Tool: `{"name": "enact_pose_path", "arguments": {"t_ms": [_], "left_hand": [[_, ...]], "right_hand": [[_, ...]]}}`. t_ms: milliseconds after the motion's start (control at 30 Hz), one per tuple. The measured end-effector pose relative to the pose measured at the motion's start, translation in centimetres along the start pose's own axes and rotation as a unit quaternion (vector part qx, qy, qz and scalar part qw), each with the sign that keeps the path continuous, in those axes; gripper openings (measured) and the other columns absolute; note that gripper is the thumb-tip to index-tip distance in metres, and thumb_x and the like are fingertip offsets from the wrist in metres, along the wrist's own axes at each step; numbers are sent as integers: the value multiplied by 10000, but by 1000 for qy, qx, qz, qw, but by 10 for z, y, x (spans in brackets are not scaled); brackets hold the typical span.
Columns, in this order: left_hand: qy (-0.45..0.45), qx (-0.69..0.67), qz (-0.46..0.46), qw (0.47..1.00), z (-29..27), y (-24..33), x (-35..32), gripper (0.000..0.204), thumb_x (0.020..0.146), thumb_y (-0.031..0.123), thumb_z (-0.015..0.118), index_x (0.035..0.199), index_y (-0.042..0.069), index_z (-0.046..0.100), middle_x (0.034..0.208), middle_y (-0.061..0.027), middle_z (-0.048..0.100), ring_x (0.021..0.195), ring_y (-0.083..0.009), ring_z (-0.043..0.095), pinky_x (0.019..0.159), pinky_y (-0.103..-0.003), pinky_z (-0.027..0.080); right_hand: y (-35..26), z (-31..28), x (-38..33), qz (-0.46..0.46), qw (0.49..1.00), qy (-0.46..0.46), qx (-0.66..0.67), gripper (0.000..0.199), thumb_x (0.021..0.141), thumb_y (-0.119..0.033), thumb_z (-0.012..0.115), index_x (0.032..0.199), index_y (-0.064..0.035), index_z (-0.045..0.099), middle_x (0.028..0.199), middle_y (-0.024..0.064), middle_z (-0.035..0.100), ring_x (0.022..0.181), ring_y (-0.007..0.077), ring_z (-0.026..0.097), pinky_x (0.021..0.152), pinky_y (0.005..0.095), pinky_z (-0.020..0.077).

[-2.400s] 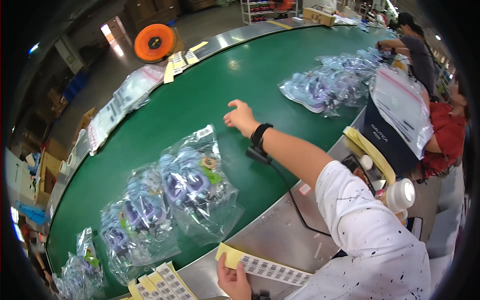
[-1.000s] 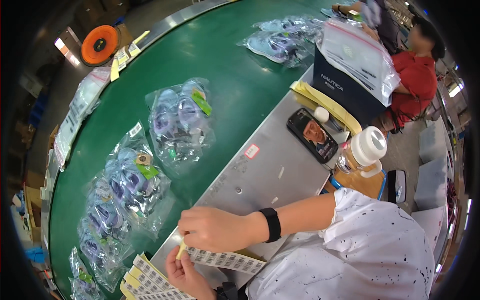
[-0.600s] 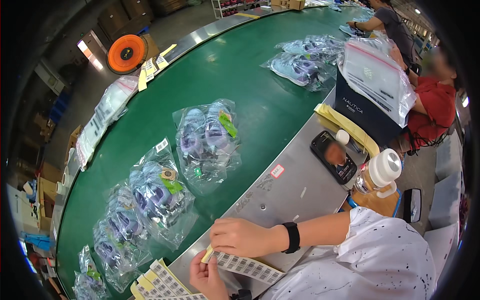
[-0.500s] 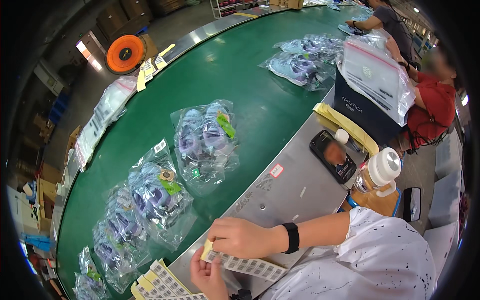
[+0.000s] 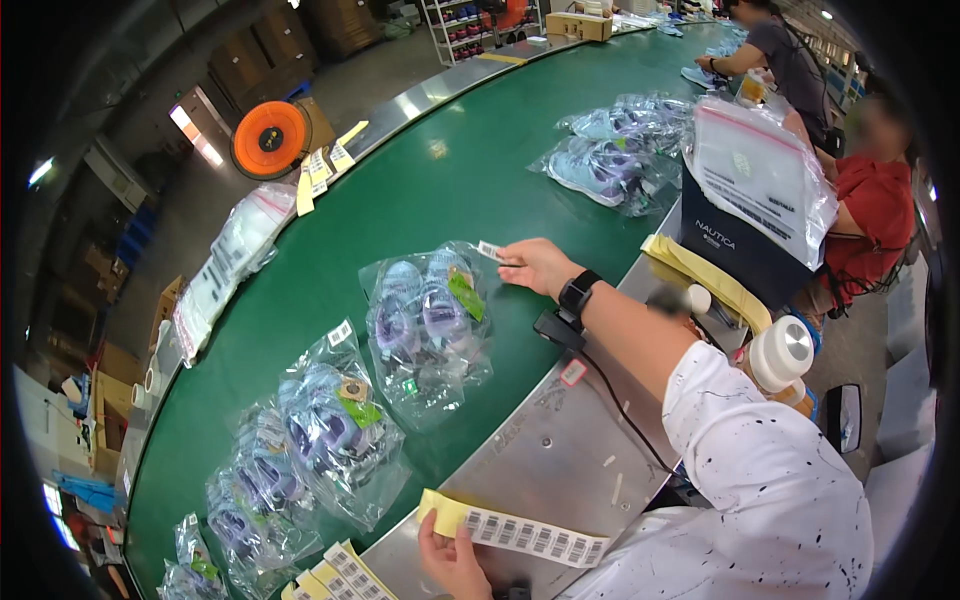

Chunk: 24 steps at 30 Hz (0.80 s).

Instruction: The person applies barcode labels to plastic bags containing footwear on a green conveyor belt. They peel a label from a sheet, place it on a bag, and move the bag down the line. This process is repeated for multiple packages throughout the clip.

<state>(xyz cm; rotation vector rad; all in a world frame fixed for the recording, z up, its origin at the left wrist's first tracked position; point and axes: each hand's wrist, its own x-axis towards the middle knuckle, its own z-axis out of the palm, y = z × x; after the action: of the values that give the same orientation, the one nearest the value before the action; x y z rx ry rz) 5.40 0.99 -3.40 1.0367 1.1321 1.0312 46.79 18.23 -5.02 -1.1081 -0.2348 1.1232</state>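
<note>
Sticker going onto a bagged pair of shoes

My right hand point(image 5: 540, 268) pinches a small barcode sticker point(image 5: 489, 250) at the top corner of the shoe bag point(image 5: 428, 330) on the green belt point(image 5: 400, 190). My left hand point(image 5: 452, 555) grips the sticker strip point(image 5: 520, 530) over the belt's metal near edge point(image 5: 560, 460).
</note>
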Motion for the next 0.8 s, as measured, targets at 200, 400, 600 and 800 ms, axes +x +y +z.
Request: {"name": "enact_pose_path", "arguments": {"t_ms": [200, 400, 600, 800], "left_hand": [[27, -2, 23, 999, 8, -1, 1, 443, 859, -97, 469, 1289, -45, 372, 1175, -201, 549, 1008, -224, 601, 848, -304, 508], [19, 86, -39, 995, 14, 19, -2, 430, 887, 11, 587, 1291, -12, 444, 1121, -131, 578, 949, -176, 572, 800, -261, 457], [21, 82, -71, 994, 18, 16, -2, 410, 890, 1, 577, 1280, -17, 452, 1106, -123, 579, 935, -163, 570, 794, -256, 457], [23, 84, -66, 994, 25, 18, -1, 415, 888, 1, 580, 1281, -16, 449, 1096, -119, 581, 926, -161, 571, 795, -256, 458]], "right_hand": [[0, 11, 42, 99, 991, -88, -6, 272, 835, -46, 629, 1051, 72, 511, 978, 171, 586, 936, 288, 616, 813, 384, 541], [2, 20, 68, 105, 990, -92, 11, 180, 848, -27, 603, 995, 29, 516, 987, 173, 591, 902, 279, 612, 821, 383, 530], [-1, 22, 77, 119, 987, -100, -40, 141, 839, -2, 599, 952, 1, 516, 955, 166, 602, 846, 271, 624, 762, 381, 537], [6, 35, 67, 65, 992, -56, -93, 114, 817, 12, 607, 892, 1, 522, 910, 170, 612, 781, 285, 650, 721, 412, 546]]}}
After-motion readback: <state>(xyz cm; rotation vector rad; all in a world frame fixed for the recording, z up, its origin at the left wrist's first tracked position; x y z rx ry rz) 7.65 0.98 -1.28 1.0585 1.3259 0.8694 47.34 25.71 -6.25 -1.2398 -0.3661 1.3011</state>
